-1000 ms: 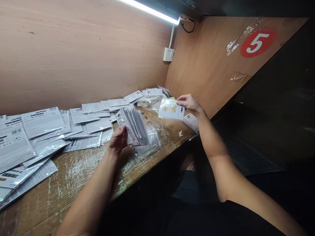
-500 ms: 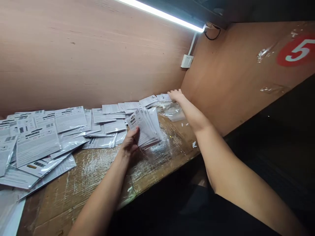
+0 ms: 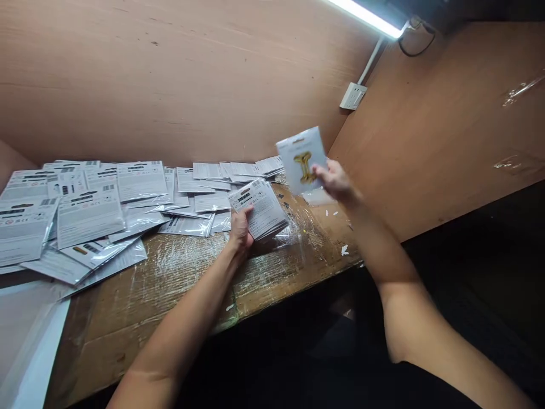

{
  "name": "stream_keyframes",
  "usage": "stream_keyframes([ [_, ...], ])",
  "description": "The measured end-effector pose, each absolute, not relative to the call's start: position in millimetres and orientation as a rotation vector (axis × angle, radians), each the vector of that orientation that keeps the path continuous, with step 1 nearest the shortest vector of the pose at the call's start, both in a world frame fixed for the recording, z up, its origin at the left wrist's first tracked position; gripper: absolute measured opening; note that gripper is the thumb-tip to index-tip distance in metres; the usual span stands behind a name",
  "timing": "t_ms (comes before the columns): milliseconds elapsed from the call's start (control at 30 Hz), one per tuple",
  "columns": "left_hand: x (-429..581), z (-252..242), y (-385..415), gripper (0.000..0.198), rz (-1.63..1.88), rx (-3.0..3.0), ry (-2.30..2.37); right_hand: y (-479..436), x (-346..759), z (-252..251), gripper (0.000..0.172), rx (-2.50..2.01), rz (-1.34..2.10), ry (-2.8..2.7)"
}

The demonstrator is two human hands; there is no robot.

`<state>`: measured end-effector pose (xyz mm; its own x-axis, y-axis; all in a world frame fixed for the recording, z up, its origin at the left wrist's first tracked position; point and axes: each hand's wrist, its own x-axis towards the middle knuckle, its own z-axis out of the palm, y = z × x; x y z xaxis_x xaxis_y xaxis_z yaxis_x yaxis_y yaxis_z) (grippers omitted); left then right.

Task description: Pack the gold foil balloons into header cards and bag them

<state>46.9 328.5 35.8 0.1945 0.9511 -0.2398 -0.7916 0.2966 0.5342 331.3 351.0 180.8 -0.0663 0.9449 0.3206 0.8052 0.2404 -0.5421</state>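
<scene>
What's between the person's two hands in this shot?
In the head view: the stack of packets held in the left hand, then the packet printed with a gold shape held up by the right hand, above the plastic-wrapped bench.

Bright, warm-toned view lit by a strip light [image 3: 366, 16] at the upper right of the frame.
Glare streaks the plastic wrap [image 3: 179, 272] across the table [image 3: 97, 341]; the lower right falls into deep shadow, and the wooden wall [image 3: 170, 79] bends slightly toward the frame's edges.
</scene>
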Motion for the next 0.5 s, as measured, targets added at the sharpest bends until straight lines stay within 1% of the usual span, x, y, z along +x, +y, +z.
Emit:
stream_keyframes([
  [67,54.0,40.2,319.6,0.019,1.288,0.313,0.646,300.4,298.4,133.6,0.038,-1.400,0.475,-1.866],
  [100,57.8,42.4,313.6,0.023,1.270,0.319,0.639,279.3,282.5,110.8,0.040,-1.355,0.500,-1.829],
  [200,69.5,47.7,292.4,0.050,1.164,0.472,0.525,240.7,248.4,63.3,0.039,-1.399,0.367,-1.614],
  [267,76.2,49.7,277.8,0.064,1.244,0.669,0.548,230.2,242.8,52.9,0.043,-1.401,0.332,-1.477],
  [300,79.0,50.3,271.0,0.068,1.301,0.777,0.583,226.9,245.6,52.6,0.051,-1.366,0.377,-1.417],
  [333,81.3,50.3,264.6,0.071,1.348,0.879,0.613,223.7,251.6,54.1,0.064,-1.307,0.466,-1.370],
  [400,84.6,48.5,253.3,0.073,1.366,1.048,0.622,216.6,270.2,57.9,0.092,-1.147,0.743,-1.315],
  [433,85.8,46.5,248.7,0.074,1.333,1.113,0.605,212.6,280.7,58.4,0.102,-1.068,0.900,-1.306],
  [500,87.6,40.2,242.2,0.081,1.228,1.238,0.588,204.7,299.1,54.3,0.111,-0.968,1.178,-1.303],
])
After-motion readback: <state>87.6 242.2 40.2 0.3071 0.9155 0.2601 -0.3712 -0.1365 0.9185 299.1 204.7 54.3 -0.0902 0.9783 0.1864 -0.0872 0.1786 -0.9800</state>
